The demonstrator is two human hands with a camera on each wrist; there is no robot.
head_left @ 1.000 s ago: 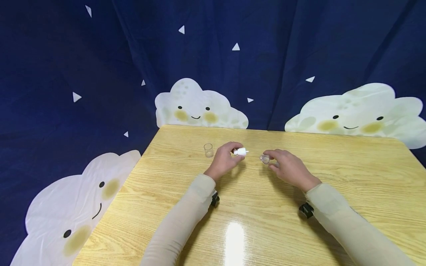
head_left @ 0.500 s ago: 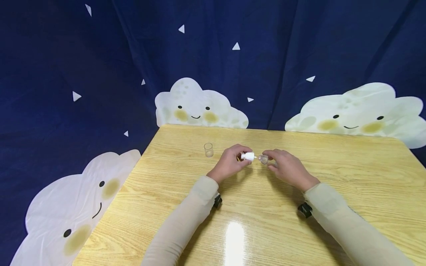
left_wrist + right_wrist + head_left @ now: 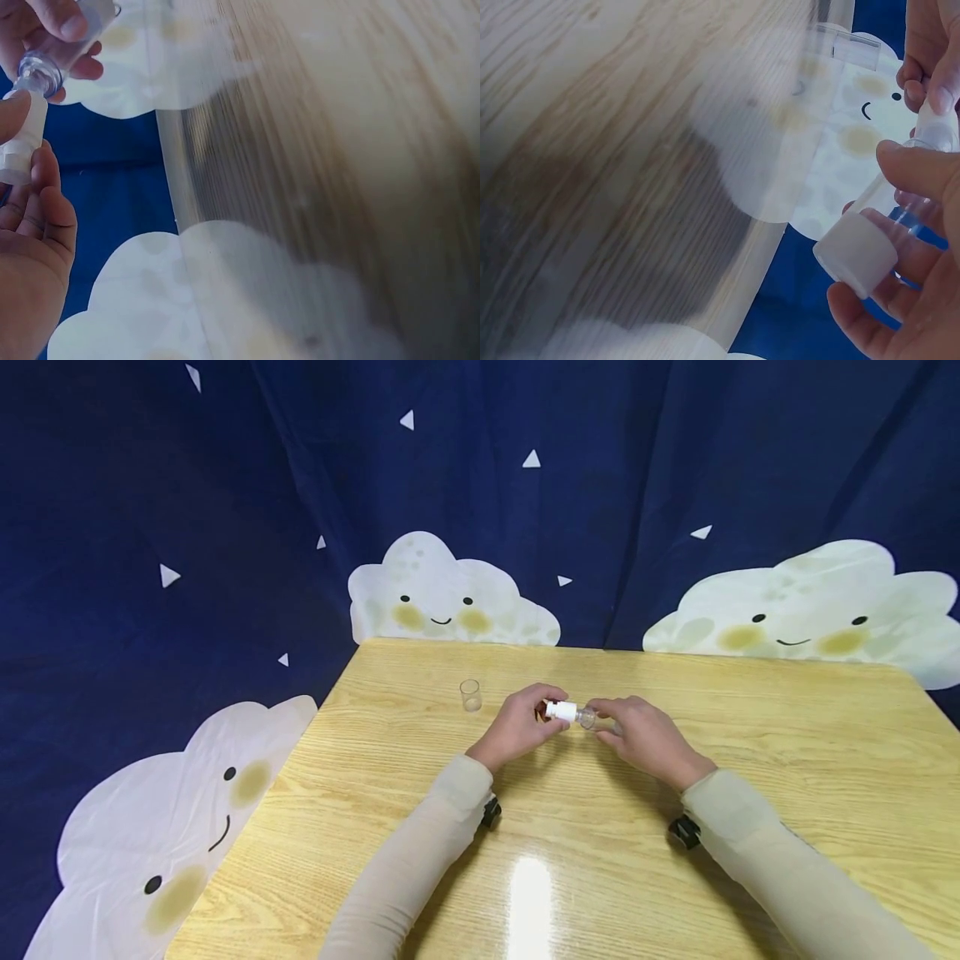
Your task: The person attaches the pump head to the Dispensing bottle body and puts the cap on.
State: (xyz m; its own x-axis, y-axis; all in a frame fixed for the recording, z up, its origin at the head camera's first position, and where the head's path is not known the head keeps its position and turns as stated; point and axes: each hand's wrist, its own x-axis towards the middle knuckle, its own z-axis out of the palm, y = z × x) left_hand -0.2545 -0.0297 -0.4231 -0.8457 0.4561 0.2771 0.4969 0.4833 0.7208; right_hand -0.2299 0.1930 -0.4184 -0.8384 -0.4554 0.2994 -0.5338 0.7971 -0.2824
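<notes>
My left hand point(image 3: 517, 727) pinches a small white pump head point(image 3: 561, 711) between thumb and fingers, a little above the table. Its narrow end points right, into the neck of a small clear bottle point(image 3: 587, 718), and the stem is hidden there. My right hand point(image 3: 651, 739) holds that bottle on its side, with fingers and thumb around it. In the right wrist view a white cylindrical part point(image 3: 856, 255) shows at the bottle's lower end. The left wrist view has the white piece point(image 3: 24, 135) meeting the bottle's clear collar point(image 3: 41, 73).
A clear open cylinder like a cap point(image 3: 471, 696) stands on the wooden table point(image 3: 592, 827), left of my left hand. Behind the table hangs a dark blue curtain point(image 3: 465, 468) with smiling clouds and white triangles.
My left hand has moved right with the white pump head, closing the gap to the clear bottle; its thin stem has entered the bottle's neck. My right hand has shifted slightly left.
</notes>
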